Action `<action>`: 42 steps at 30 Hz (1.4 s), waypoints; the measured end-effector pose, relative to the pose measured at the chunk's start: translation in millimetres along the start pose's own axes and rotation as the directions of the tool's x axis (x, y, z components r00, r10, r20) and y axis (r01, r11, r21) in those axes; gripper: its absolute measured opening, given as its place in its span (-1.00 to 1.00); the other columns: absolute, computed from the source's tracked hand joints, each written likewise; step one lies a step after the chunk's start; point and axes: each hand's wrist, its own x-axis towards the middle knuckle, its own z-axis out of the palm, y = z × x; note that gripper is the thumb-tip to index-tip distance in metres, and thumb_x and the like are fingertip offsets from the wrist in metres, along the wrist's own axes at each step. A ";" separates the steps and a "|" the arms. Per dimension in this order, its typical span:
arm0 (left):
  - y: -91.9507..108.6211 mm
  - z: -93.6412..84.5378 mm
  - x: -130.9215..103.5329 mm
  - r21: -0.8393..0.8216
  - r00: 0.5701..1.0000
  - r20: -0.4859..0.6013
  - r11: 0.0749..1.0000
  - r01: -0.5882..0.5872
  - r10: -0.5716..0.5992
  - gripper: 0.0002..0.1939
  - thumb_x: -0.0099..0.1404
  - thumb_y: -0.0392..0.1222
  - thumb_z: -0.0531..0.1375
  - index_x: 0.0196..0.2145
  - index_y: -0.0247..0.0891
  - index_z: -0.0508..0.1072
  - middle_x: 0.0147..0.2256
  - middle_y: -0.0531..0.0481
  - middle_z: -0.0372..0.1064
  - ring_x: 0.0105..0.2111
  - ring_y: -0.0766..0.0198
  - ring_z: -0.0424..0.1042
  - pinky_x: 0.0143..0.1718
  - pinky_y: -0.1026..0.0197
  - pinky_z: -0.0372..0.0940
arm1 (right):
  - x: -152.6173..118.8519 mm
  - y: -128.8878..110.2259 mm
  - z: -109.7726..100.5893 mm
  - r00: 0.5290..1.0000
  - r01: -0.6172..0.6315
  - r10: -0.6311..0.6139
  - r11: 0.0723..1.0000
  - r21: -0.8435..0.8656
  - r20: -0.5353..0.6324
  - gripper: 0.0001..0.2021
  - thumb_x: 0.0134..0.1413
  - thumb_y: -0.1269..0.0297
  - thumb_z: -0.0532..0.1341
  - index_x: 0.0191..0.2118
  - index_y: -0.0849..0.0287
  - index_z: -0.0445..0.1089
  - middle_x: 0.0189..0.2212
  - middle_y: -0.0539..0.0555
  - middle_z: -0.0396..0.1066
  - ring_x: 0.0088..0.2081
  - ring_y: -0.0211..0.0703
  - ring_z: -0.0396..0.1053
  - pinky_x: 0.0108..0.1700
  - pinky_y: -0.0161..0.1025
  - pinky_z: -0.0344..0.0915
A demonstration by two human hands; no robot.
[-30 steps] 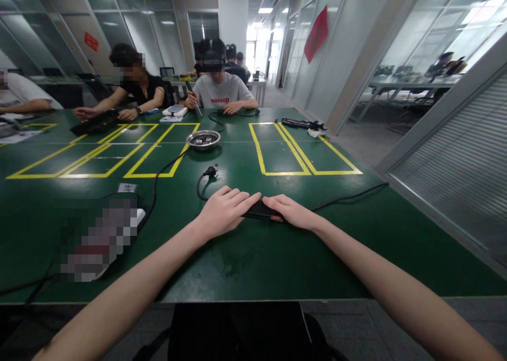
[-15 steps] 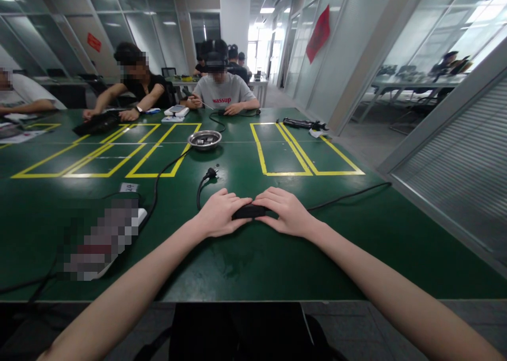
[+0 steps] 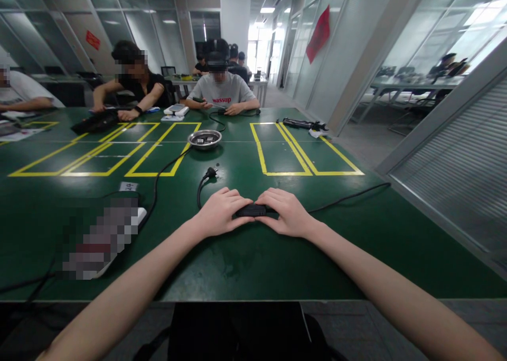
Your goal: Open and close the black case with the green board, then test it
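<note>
A black power adapter [image 3: 252, 210] lies low over the table between my two hands, its long side facing me. My left hand [image 3: 219, 213] pinches its left end, thumb below and fingers on top. At the right end my right hand [image 3: 285, 213] is closed the same way, where a cable comes off. The fingertips hide both ends of the adapter. Beyond my left hand lies a black power plug [image 3: 212, 173], whose cord runs back toward that hand. From my right hand a thin black cable [image 3: 348, 196] stretches away to the right.
A pixelated white-edged device [image 3: 109, 239] lies at left beside a small number tag [image 3: 129, 187]. Farther off are a metal bowl [image 3: 205, 139] with small metal parts, yellow tape rectangles [image 3: 287, 174] and a black folded stand [image 3: 303, 124]. Co-workers sit across the green table [image 3: 253, 271].
The adapter has turned or shifted slightly to the right between my fingers. My hands stay almost in place. The co-worker opposite has lowered a held tool.
</note>
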 end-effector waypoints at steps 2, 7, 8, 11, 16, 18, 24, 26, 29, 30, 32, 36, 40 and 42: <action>-1.2 -1.8 -0.1 -0.027 0.999 -0.026 0.999 0.029 -0.030 -0.56 0.51 0.15 0.10 -0.01 -0.29 0.51 -0.25 -0.11 0.53 -0.25 0.14 0.46 -0.20 0.13 0.25 | -0.3 0.4 -1.3 1.000 -0.021 0.021 1.000 -0.007 -0.011 -0.83 0.34 0.15 0.23 -0.16 0.15 0.38 -0.31 0.13 0.48 -0.29 -0.03 0.40 -0.23 -0.13 0.32; -2.4 -3.7 -1.2 -0.012 0.999 -0.030 1.000 0.014 -0.014 -0.58 0.54 0.12 0.07 -0.08 -0.31 0.52 -0.27 -0.12 0.52 -0.27 0.15 0.45 -0.22 0.14 0.24 | -1.7 1.3 -4.8 0.996 -0.091 0.090 0.993 0.068 0.022 -0.83 0.28 0.17 0.27 -0.15 0.14 0.37 -0.28 0.12 0.48 -0.25 -0.04 0.43 -0.20 -0.15 0.34; -2.5 -3.2 -1.4 0.003 1.000 -0.026 1.000 -0.009 0.009 -0.58 0.55 0.11 0.07 -0.09 -0.31 0.52 -0.27 -0.12 0.52 -0.26 0.15 0.45 -0.22 0.14 0.23 | -2.0 1.2 -4.7 0.992 -0.114 0.109 0.989 0.095 0.058 -0.80 0.24 0.16 0.30 -0.13 0.13 0.38 -0.26 0.13 0.49 -0.24 -0.04 0.44 -0.20 -0.16 0.34; -3.5 -1.0 -1.8 0.032 0.997 -0.035 0.997 -0.067 0.068 -0.56 0.56 0.10 0.05 -0.11 -0.33 0.51 -0.27 -0.12 0.53 -0.27 0.15 0.44 -0.23 0.13 0.21 | -2.5 0.6 -3.3 0.968 -0.210 0.178 0.960 0.183 0.177 -0.69 0.18 0.13 0.34 -0.03 0.14 0.39 -0.19 0.13 0.53 -0.20 -0.03 0.48 -0.17 -0.17 0.35; -0.5 1.3 -1.1 0.025 0.995 -0.022 0.995 -0.099 0.100 -0.54 0.55 0.16 0.05 -0.09 -0.31 0.50 -0.26 -0.10 0.55 -0.26 0.17 0.44 -0.23 0.15 0.20 | -1.8 1.6 -5.9 0.864 -0.483 0.297 0.717 0.503 0.407 -0.68 0.25 -0.03 0.27 -0.16 0.15 0.36 -0.32 0.03 0.49 -0.39 -0.20 0.42 -0.37 -0.28 0.31; 3.8 1.8 -0.6 0.023 0.991 0.000 0.991 -0.130 0.130 -0.54 0.54 0.18 0.05 -0.13 -0.30 0.49 -0.27 -0.10 0.55 -0.26 0.17 0.44 -0.24 0.14 0.19 | -1.6 1.8 -8.7 0.796 -0.593 0.271 0.528 0.607 0.542 -0.60 0.21 -0.12 0.28 -0.19 0.13 0.27 -0.38 -0.02 0.47 -0.48 -0.27 0.37 -0.49 -0.35 0.25; 9.7 3.5 1.7 0.019 0.991 -0.001 0.991 -0.135 0.135 -0.49 0.55 0.20 0.02 -0.16 -0.30 0.51 -0.31 -0.11 0.55 -0.27 0.16 0.46 -0.25 0.14 0.21 | -0.3 0.6 -7.5 0.735 -0.677 0.206 0.267 0.686 0.645 -0.56 0.15 -0.10 0.36 -0.24 0.12 0.20 -0.40 -0.03 0.51 -0.56 -0.37 0.33 -0.57 -0.43 0.20; 7.8 3.9 3.3 0.031 0.995 -0.034 0.995 -0.091 0.092 -0.53 0.54 0.17 0.06 -0.05 -0.31 0.51 -0.23 -0.15 0.57 -0.21 0.13 0.48 -0.17 0.10 0.25 | 1.0 2.3 -3.7 0.739 -0.670 0.266 0.200 0.715 0.619 -0.56 0.14 -0.10 0.37 -0.27 0.13 0.22 -0.40 -0.01 0.53 -0.57 -0.37 0.33 -0.58 -0.43 0.18; 4.6 4.0 4.9 0.110 0.986 -0.162 0.994 -0.013 0.031 -0.60 0.53 0.01 0.12 0.17 -0.26 0.43 0.06 -0.23 0.52 0.05 0.02 0.44 0.15 -0.10 0.18 | 3.2 10.1 -1.0 0.732 -0.630 0.402 0.093 0.771 0.550 -0.55 0.10 -0.11 0.38 -0.31 0.12 0.20 -0.42 0.02 0.55 -0.57 -0.34 0.34 -0.59 -0.43 0.13; 3.6 4.1 4.8 0.140 0.978 -0.206 0.990 0.015 0.014 -0.59 0.53 -0.05 0.13 0.22 -0.24 0.39 0.16 -0.26 0.45 0.15 -0.03 0.39 0.24 -0.18 0.09 | 3.5 14.7 -2.2 0.720 -0.609 0.465 0.069 0.790 0.515 -0.54 0.08 -0.11 0.39 -0.32 0.11 0.18 -0.43 0.02 0.55 -0.57 -0.32 0.35 -0.59 -0.43 0.12; 1.3 4.9 3.3 0.165 0.968 -0.250 0.985 0.041 0.001 -0.58 0.51 -0.14 0.13 0.26 -0.23 0.37 0.28 -0.28 0.33 0.26 -0.07 0.28 0.31 -0.25 0.00 | 2.8 27.9 -8.5 0.673 -0.556 0.615 0.052 0.830 0.412 -0.53 0.05 -0.12 0.39 -0.33 0.08 0.15 -0.43 0.01 0.55 -0.56 -0.29 0.36 -0.60 -0.41 0.12; -5.2 10.3 -1.2 0.032 0.991 -0.130 0.999 -0.026 0.030 -0.67 0.52 -0.22 0.07 0.15 -0.22 0.47 0.05 -0.18 0.54 0.07 0.09 0.45 0.15 -0.04 0.28 | -5.3 68.1 -35.0 0.524 -0.435 0.849 0.190 0.880 0.076 -0.53 0.00 -0.15 0.37 -0.30 0.01 0.13 -0.39 -0.01 0.54 -0.52 -0.20 0.38 -0.61 -0.33 0.18; -9.5 16.2 -2.2 -0.030 0.998 -0.062 0.999 0.012 -0.014 -0.70 0.52 -0.19 0.07 0.04 -0.26 0.55 -0.12 -0.13 0.58 -0.07 0.12 0.50 0.01 0.04 0.36 | -20.8 109.6 -65.4 0.377 -0.530 0.886 0.446 0.721 -0.271 -0.49 0.01 -0.30 0.22 -0.33 0.00 0.03 -0.35 0.04 0.54 -0.52 -0.14 0.39 -0.58 -0.27 0.18; -9.4 17.0 -1.9 -0.035 0.999 -0.038 0.999 0.021 -0.023 -0.72 0.51 -0.18 0.10 0.00 -0.26 0.57 -0.15 -0.11 0.59 -0.10 0.13 0.51 -0.02 0.06 0.36 | -31.6 122.6 -76.3 0.345 -0.678 0.847 0.523 0.517 -0.404 -0.50 0.03 -0.33 0.19 -0.32 -0.01 0.06 -0.34 0.09 0.55 -0.48 -0.05 0.42 -0.55 -0.23 0.20</action>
